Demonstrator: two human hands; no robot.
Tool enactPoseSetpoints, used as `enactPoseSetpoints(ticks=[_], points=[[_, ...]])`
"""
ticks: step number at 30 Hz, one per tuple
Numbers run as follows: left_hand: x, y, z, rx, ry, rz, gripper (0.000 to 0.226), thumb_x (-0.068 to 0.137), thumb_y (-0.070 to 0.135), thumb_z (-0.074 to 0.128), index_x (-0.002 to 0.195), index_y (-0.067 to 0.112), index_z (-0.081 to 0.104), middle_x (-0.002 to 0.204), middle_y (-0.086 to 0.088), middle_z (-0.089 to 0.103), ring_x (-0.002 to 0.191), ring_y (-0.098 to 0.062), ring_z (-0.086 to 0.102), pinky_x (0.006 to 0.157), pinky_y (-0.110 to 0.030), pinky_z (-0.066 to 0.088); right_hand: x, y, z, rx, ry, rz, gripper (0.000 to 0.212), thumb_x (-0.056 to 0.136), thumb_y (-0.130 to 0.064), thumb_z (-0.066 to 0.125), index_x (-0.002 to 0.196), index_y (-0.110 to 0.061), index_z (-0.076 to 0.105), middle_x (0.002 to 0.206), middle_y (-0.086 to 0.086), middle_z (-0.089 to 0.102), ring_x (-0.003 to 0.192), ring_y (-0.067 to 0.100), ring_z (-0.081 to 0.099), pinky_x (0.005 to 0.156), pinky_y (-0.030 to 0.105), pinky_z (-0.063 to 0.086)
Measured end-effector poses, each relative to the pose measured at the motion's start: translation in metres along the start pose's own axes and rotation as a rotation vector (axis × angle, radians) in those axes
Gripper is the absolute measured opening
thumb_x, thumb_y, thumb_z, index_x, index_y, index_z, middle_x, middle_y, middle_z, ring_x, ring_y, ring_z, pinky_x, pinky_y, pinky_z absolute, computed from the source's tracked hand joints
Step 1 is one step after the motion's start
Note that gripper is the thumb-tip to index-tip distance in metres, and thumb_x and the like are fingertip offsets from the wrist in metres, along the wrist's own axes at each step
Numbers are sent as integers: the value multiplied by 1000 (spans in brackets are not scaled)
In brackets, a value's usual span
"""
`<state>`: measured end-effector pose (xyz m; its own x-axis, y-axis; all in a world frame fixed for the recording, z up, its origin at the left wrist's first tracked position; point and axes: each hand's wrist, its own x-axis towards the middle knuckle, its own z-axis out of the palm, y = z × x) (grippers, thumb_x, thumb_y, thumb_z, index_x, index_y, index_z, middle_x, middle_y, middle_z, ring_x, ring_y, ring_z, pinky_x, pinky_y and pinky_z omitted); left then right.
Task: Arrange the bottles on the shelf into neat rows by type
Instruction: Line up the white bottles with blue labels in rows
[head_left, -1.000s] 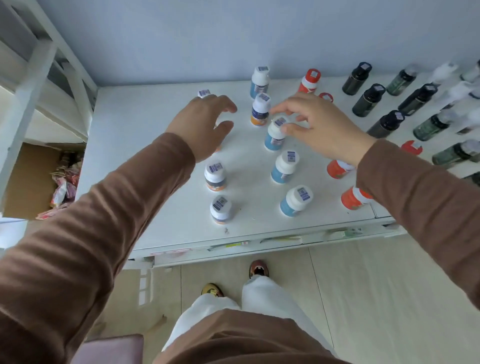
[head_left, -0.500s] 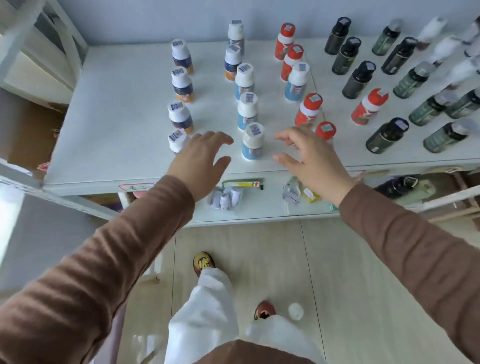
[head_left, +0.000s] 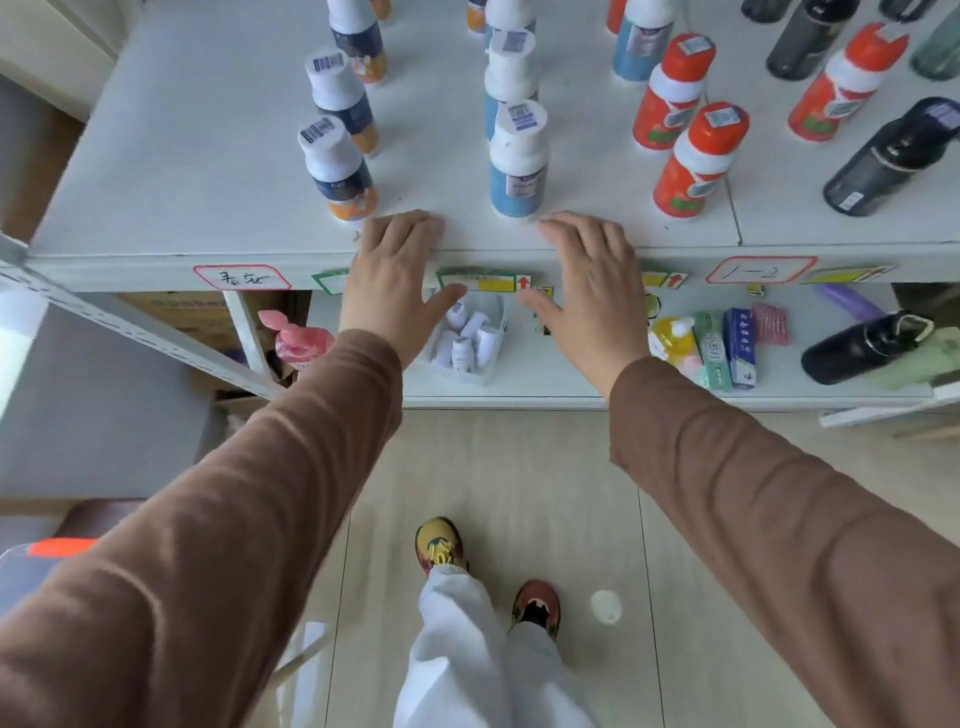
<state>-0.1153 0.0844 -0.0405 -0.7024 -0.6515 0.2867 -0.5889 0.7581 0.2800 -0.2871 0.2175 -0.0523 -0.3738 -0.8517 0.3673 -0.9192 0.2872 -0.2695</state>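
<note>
Hands, left (head_left: 392, 278) and right (head_left: 587, 291), rest flat on shelf (head_left: 208, 171) edge, each grip empty.

Glossy plastic bottles (head_left: 518, 161) stand on a matt white shelf (head_left: 156, 171); sleeves (head_left: 291, 467) soft cloth.

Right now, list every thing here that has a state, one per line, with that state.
left hand: open, empty, fingers over the shelf edge
right hand: open, empty, fingers over the shelf edge
front blue-label bottle: upright, capped
front orange-label bottle: upright, capped
front red bottle: upright, capped
dark bottle: upright, capped
black flask on lower shelf: lying on its side
</note>
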Motion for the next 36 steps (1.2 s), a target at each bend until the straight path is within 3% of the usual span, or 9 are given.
enactPoseSetpoints(ticks=[8, 22, 26, 30, 34, 36], points=[[1, -8, 19, -21, 211, 64, 48, 82, 45, 66, 116, 12, 62, 119, -3, 62, 107, -28, 52, 97, -27, 38, 0, 6, 22, 27, 186, -2, 44, 87, -43, 62, 125, -21, 57, 127, -5, 57, 115, 22, 48, 98, 32, 38], [-1, -9, 23, 2, 225, 59, 45, 83, 42, 65, 118, 12, 61, 120, -2, 60, 107, -28, 51, 97, -30, 39, -2, 4, 23, 15, 201, 20, 40, 86, -40, 62, 122, -21, 58, 124, -5, 57, 112, 21, 47, 95, 32, 36], [-2, 0, 15, 27, 140, 2, 44, 84, 38, 63, 120, 12, 58, 122, -3, 58, 109, -28, 48, 99, -32, 39, 1, 0, 10, -15, 97, 28, 39, 85, -34, 65, 121, -21, 57, 123, -4, 57, 110, 23, 48, 93, 33, 37], [1, 13, -6, 27, -39, -55, 49, 85, 30, 62, 129, 12, 52, 131, -3, 52, 118, -29, 42, 105, -34, 34, 8, 0, -16, 7, -123, -18, 49, 83, -29, 69, 128, -17, 54, 130, 0, 54, 113, 26, 48, 97, 33, 37], [17, 20, -29, 21, -230, -90, 48, 89, 22, 58, 134, 9, 49, 134, -8, 50, 123, -32, 40, 107, -36, 31, 28, 4, -59, 180, -459, 42, 62, 91, -28, 61, 146, -14, 36, 146, 6, 43, 130, 27, 41, 105, 33, 32], [29, 25, -39, 29, -292, -134, 46, 91, 23, 54, 136, 11, 47, 134, -11, 51, 125, -33, 40, 107, -39, 32, 43, 3, -80, 211, -452, 86, 63, 93, -28, 58, 148, -15, 29, 146, 9, 40, 129, 28, 45, 100, 36, 39]])
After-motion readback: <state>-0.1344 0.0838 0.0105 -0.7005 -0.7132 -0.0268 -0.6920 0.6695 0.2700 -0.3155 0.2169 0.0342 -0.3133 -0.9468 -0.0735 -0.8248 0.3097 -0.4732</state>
